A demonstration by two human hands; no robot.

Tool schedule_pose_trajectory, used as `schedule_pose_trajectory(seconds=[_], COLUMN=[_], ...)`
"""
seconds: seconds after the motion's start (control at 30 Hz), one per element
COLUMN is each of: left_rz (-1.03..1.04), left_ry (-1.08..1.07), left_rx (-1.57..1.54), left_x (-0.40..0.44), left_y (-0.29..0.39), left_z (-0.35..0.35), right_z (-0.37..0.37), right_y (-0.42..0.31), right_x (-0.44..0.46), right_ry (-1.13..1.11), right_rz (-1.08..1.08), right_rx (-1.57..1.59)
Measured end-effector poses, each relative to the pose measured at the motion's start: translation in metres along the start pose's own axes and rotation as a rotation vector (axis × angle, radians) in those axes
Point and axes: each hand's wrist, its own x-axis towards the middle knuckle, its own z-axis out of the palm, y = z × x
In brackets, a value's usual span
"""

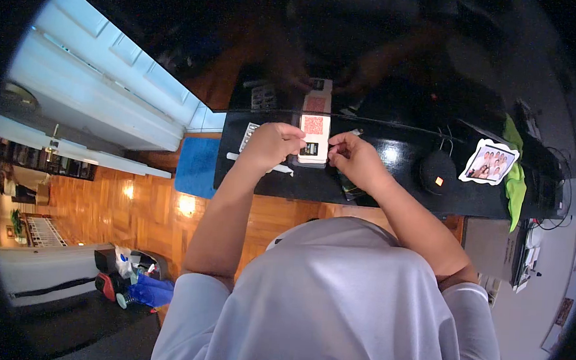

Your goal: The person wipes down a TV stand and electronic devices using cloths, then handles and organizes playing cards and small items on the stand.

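On the black tabletop stands a narrow white box (313,159), with a red patterned card-like panel (313,125) at its far part and a small dark panel (310,149) nearer me. My left hand (273,145) pinches at the box's left edge, its fingertips beside the dark panel. From the other side, the curled thumb and forefinger of my right hand (357,159) meet the right edge. What lies under the fingertips is too small to tell. A pill blister pack (249,132) shows just left of my left hand.
A glossy black screen (398,68) rises behind the tabletop and mirrors the box. Rightward are a round black object (437,169), a white-framed photo (491,162) and a green cloth (514,185). A blue mat (196,165) lies on the wooden floor (146,208) at left.
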Motion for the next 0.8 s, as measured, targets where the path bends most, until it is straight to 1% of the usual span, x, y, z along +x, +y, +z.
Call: schedule_pose_trajectory(seconds=[0.1, 0.17, 0.2, 0.23, 0.27, 0.3, 0.57, 0.6, 0.63, 0.67, 0.7, 0.73, 0.77, 0.8], left_rz=[-0.018, -0.006, 0.002, 0.002, -0.015, -0.032, 0.031, 0.045, 0.040, 0.042, 0.045, 0.065, 0.067, 0.120], left_ry=[0.049, 0.048, 0.047, 0.046, 0.013, -0.018, 0.031, 0.046, 0.050, 0.093, 0.135, 0.141, 0.143, 0.159], left_rx=[0.093, 0.142, 0.190, 0.190, 0.128, 0.066, 0.032, 0.019, 0.021, -0.327, -0.677, -0.797, -0.798, -0.963], left_x=[-0.003, -0.013, -0.018, -0.022, -0.024, -0.025, -0.025, -0.025, -0.026, -0.025, -0.027, -0.030, -0.030, -0.030], left_y=[-0.006, -0.003, 0.000, 0.001, 0.003, 0.003, -0.010, -0.011, -0.012, -0.012, -0.009, 0.003, 0.006, 0.008], left_z=[-0.002, 0.000, 0.002, 0.004, 0.005, 0.006, 0.007, 0.005, 0.001, -0.004, -0.008, -0.010, -0.007, -0.003], right_z=[0.002, 0.003, 0.003, 0.001, 0.001, 0.001, 0.004, 0.002, -0.003, -0.005, -0.001, 0.003, 0.008, 0.014], right_y=[0.004, 0.001, -0.003, -0.008, -0.011, -0.011, -0.005, -0.014, -0.030, -0.039, -0.039, -0.037, -0.035, -0.035], right_x=[0.001, -0.001, -0.002, -0.003, -0.004, -0.003, -0.002, -0.005, -0.011, -0.015, -0.016, -0.016, -0.018, -0.019], right_ry=[-0.006, 0.067, 0.068, 0.032, -0.004, -0.004, -0.006, -0.011, 0.031, 0.074, 0.070, 0.024, -0.022, -0.169], right_rz=[0.016, -0.030, -0.029, 0.012, 0.052, 0.052, 0.023, 0.022, 0.020, 0.016, 0.012, -0.085, -0.181, -0.142], right_rx=[0.066, 0.032, 0.033, 0.023, 0.013, 0.012, 0.000, 0.002, -0.033, -0.069, -0.068, 0.092, 0.251, 0.425])
